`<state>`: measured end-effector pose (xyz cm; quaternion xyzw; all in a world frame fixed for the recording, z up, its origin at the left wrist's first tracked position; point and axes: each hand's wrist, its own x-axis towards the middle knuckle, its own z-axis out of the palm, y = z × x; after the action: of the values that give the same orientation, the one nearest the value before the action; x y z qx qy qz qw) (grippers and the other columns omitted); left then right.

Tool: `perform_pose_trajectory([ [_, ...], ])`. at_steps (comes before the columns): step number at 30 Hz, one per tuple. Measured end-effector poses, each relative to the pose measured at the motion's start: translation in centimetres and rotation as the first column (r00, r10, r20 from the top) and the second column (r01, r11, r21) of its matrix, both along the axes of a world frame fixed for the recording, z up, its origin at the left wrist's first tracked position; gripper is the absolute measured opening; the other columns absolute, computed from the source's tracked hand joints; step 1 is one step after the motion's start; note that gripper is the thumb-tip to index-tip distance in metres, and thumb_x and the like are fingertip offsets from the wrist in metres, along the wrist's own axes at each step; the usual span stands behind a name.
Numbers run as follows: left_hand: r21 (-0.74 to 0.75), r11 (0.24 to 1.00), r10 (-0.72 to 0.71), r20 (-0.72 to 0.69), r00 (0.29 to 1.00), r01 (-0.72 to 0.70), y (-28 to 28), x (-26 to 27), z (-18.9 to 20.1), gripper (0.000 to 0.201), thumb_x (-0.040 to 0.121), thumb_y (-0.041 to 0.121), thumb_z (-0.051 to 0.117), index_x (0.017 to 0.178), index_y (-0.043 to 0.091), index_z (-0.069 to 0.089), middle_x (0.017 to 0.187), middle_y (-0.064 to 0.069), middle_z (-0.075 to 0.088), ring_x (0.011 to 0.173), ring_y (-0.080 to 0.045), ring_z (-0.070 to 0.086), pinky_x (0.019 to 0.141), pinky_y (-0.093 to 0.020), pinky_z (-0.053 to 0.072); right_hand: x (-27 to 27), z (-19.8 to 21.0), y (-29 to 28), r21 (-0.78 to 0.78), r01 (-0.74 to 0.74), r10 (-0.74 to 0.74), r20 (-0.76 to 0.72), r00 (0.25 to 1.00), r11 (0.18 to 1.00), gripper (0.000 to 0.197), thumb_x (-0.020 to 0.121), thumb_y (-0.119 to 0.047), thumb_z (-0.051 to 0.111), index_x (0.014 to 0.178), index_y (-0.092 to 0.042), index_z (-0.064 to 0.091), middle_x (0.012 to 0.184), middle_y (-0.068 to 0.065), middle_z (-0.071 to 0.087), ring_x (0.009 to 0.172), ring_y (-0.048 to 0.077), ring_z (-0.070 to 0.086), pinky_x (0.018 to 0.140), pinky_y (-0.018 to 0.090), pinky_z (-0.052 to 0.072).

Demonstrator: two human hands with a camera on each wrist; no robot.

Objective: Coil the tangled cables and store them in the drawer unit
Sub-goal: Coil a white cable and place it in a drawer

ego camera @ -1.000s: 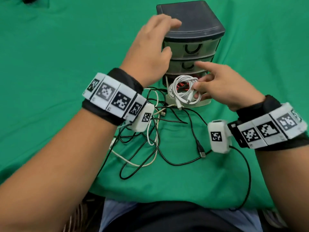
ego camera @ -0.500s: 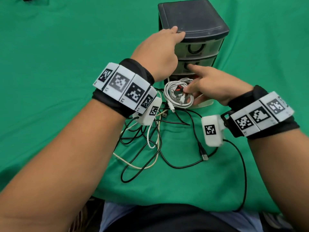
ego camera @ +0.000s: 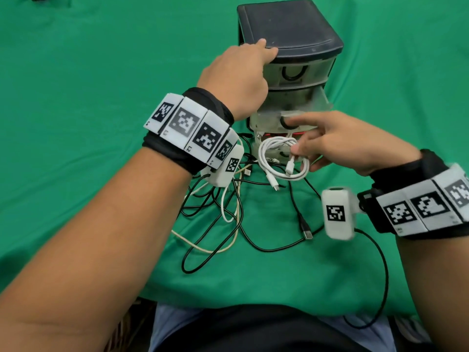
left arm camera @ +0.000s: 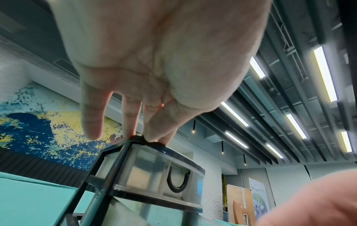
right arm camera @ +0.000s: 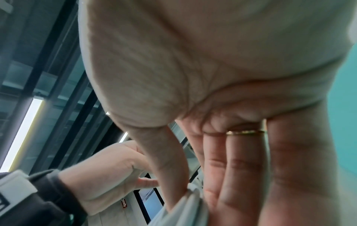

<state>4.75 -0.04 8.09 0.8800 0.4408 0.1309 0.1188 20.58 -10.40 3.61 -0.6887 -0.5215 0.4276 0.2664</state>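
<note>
A coiled white cable [ego camera: 281,158] hung pinched in the right hand [ego camera: 342,143], just in front of the drawer unit [ego camera: 289,47], whose middle drawer [ego camera: 297,102] stood part open. Light and floppy, it would likely spring loose unless held across its bundled loops. The left hand [ego camera: 238,74], fingers straight, pressed the unit's top. Tangled black cables [ego camera: 253,224] lay on green cloth [ego camera: 88,97].

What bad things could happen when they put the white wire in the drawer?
The right hand pinches the white coil while one finger hooks the middle drawer handle, so the coil might slip or unwind. Its loose plug ends dangle over the tangled cables and could snag. The left hand only presses the drawer unit top with its fingertips, so the unit might slide.
</note>
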Motion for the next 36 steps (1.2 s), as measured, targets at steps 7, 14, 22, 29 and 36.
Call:
perform_pose_trajectory([
  [7,-0.009,1.000,0.024,-0.001,1.000,-0.025,-0.3,0.0,0.1,0.079,0.081,-0.008,0.027,0.151,0.030,0.034,0.160,0.008,0.024,0.146,-0.026,0.026,0.118,-0.046,0.024,-0.3,-0.6,-2.8,0.000,-0.046,0.046,-0.020,0.999,0.999,0.055,0.091,-0.008,0.066,0.140,-0.028,0.051,0.073,-0.003,0.071,0.068,0.014,0.060,0.074,0.037,0.058],
  [14,-0.022,0.999,0.033,0.018,0.999,-0.033,-0.4,-0.1,0.2,0.080,0.080,-0.008,0.026,0.150,0.030,0.036,0.160,0.008,0.025,0.145,-0.026,0.028,0.117,-0.045,0.027,0.4,2.1,-3.4,0.077,-0.031,0.027,0.058,0.998,0.997,0.029,0.090,-0.015,0.070,0.116,-0.028,0.070,0.081,0.004,0.074,0.068,0.008,0.064,0.074,0.032,0.059],
  [22,-0.016,1.000,0.027,0.018,0.999,-0.027,-0.4,0.0,0.2,0.079,0.080,-0.008,0.028,0.150,0.028,0.037,0.160,0.006,0.026,0.145,-0.025,0.029,0.118,-0.043,0.026,1.3,3.7,-0.6,0.279,0.189,-0.187,-0.035,0.982,0.941,0.012,0.087,-0.016,0.073,0.094,-0.023,0.067,0.079,0.002,0.074,0.062,0.010,0.060,0.064,0.032,0.053],
  [29,-0.010,1.000,0.030,0.017,0.999,-0.029,-0.5,0.1,0.2,0.078,0.081,-0.009,0.029,0.150,0.027,0.036,0.160,0.005,0.026,0.145,-0.024,0.028,0.120,-0.043,0.021,1.6,3.3,2.9,0.197,0.290,-0.282,-0.068,0.957,0.936,0.019,0.087,-0.012,0.074,0.085,-0.017,0.056,0.068,0.004,0.066,0.049,0.014,0.062,0.047,0.025,0.054],
  [36,-0.004,0.999,0.033,0.029,0.999,-0.033,-0.5,0.2,0.1,0.077,0.081,-0.008,0.029,0.150,0.027,0.036,0.160,0.004,0.027,0.146,-0.023,0.028,0.120,-0.043,0.021,1.1,2.2,4.6,0.148,0.324,-0.313,-0.092,0.945,0.935,0.023,0.088,-0.011,0.074,0.073,-0.014,0.056,0.054,0.004,0.065,0.053,0.017,0.069,0.058,0.026,0.061],
])
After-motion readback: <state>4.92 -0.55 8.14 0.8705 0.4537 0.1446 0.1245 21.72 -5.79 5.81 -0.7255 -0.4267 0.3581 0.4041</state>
